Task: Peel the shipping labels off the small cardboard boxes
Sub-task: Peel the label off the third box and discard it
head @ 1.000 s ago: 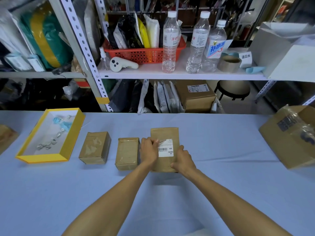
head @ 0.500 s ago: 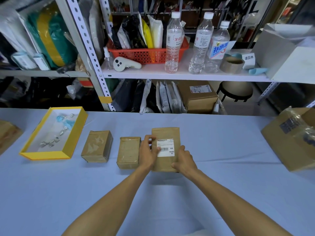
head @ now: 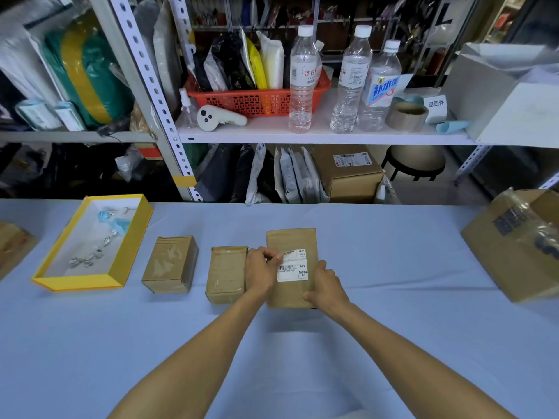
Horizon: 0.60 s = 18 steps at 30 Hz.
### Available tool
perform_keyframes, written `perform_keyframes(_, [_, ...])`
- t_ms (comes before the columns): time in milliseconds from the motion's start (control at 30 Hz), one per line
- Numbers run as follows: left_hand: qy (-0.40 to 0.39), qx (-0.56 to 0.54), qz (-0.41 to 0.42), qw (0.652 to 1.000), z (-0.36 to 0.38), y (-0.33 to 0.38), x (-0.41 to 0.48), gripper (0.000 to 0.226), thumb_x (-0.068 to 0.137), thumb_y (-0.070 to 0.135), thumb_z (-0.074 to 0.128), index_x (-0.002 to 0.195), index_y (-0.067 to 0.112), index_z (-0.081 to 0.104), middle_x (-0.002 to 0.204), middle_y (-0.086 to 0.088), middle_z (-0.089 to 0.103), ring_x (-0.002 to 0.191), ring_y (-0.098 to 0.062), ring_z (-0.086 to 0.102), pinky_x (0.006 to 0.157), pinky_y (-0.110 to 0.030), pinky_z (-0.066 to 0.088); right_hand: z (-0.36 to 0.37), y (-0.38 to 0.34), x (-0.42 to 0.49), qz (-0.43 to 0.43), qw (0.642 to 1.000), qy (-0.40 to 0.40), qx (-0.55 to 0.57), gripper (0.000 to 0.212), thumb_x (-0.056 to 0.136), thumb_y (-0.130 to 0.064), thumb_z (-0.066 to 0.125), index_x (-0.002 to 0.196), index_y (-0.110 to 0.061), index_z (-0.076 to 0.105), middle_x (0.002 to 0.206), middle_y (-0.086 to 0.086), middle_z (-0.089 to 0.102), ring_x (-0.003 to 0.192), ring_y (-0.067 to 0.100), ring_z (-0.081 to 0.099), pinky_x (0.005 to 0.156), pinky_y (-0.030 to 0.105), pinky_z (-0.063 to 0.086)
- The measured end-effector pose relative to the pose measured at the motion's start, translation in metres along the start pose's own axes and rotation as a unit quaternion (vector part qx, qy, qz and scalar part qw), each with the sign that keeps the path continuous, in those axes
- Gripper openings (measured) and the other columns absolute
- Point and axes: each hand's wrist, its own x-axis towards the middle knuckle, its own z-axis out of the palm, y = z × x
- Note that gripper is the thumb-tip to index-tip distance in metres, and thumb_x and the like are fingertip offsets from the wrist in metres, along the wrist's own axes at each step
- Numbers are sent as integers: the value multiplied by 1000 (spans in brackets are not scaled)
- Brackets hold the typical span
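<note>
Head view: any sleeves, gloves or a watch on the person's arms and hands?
None visible. The left hand and right hand are ungloved, without rings or watch; the left forearm and right forearm are uncovered down to the picture's bottom edge.

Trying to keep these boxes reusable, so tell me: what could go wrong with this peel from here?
1. The left hand pinches only one corner of the label; the thin paper might tear there and leave most of it stuck.
2. The right hand holds just the lower right of the box, so a hard pull could lift or twist it into the neighbouring box.
</note>
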Motion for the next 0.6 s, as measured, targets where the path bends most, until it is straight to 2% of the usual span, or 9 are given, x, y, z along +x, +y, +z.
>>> perform_keyframes(67, [-11, -3, -3, 1000, -1, 1, 0, 16, 84, 22, 68, 71, 24, 60, 98, -3, 66, 92, -15, 60, 81, -24, 43, 2, -1, 0, 2, 1000, 7, 6, 48, 80, -4, 59, 118, -4, 31, 95, 10, 47, 82, 27, 51, 63, 35, 47])
perform_keyframes(100, [-16, -5, -5, 1000, -1, 2, 0, 15, 85, 21, 68, 71, 21, 61, 94, -2, 67, 90, -16, 62, 79, -24, 44, 3, -1, 1, -3, 1000, 12, 10, 59, 80, -3, 60, 128, -4, 26, 95, 11, 49, 81, 27, 52, 63, 36, 48])
perform_keyframes(167, [-25, -9, -5, 1000, -2, 4, 0, 11, 86, 18, 67, 76, 14, 65, 89, 0, 68, 86, -17, 63, 75, -25, 46, 5, 0, 1, -12, 1000, 9, 12, 90, 82, -4, 63, 147, -12, 1, 100, 13, 56, 82, 27, 57, 63, 35, 49])
perform_keyframes(233, [-28, -9, -6, 1000, -2, 5, 0, 11, 86, 17, 67, 77, 12, 66, 87, 1, 68, 87, -17, 64, 77, -27, 48, 5, 2, 1, -20, 1000, -2, 12, 109, 83, -6, 63, 149, -21, -22, 106, 13, 58, 87, 27, 61, 69, 36, 54])
perform_keyframes(333, [-42, -15, -6, 999, -4, 6, 1, 14, 87, 15, 65, 73, 13, 64, 87, 0, 67, 88, -18, 65, 81, -30, 51, 4, 4, 2, -22, 1000, -8, 18, 111, 85, -8, 61, 146, -27, -29, 106, 11, 56, 88, 25, 61, 74, 37, 56])
perform_keyframes(467, [-51, -35, 4, 998, -8, 9, -1, 13, 88, 11, 63, 76, 15, 59, 85, 4, 63, 86, -14, 60, 78, -28, 49, 3, 4, 2, -20, 999, -9, 35, 108, 87, -8, 59, 146, -29, -29, 97, 6, 51, 79, 19, 55, 70, 32, 52])
perform_keyframes(533, [-43, -53, 24, 997, -9, 8, -4, 8, 87, 6, 62, 83, 12, 58, 87, 5, 61, 85, -9, 57, 73, -21, 50, 2, 4, 3, -12, 998, -13, 52, 105, 89, -9, 58, 146, -31, -28, 95, 5, 51, 74, 16, 54, 68, 31, 50])
perform_keyframes(600, [-42, -57, 44, 997, -10, 4, -6, 13, 85, -1, 61, 90, 10, 58, 95, 0, 62, 88, -9, 58, 67, -14, 50, 3, 5, 3, -16, 999, -13, 39, 107, 88, -9, 59, 146, -31, -29, 102, 8, 55, 82, 20, 58, 74, 35, 53])
